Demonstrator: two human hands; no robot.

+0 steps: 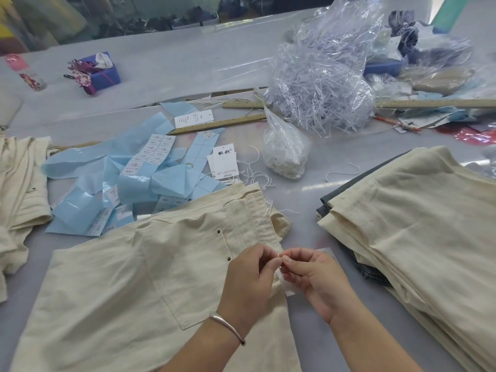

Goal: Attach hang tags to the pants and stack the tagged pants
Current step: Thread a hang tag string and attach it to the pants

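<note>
Your left hand (251,275) and right hand (312,275) meet at the near end of the waistband of the cream pants (128,277) spread on the table (303,170), fingers of both pinching a white hang tag (288,287) between them. The stack of folded pants (413,218) lies just to the right, and spare hang tags (225,163) sit farther off by the blue backing paper (139,173).

A single wide-angle camera, worn on the person's head, looked forward and down over the desk (188,63). It sat close above the hands, with the left hand (249,277) and right hand (314,275) low in the centre of the frame and both forearms entering from the bottom edge. The far edge of the desk ran across the top. The wide lens bent straight lines near the borders. There was no second view to compare.
</note>
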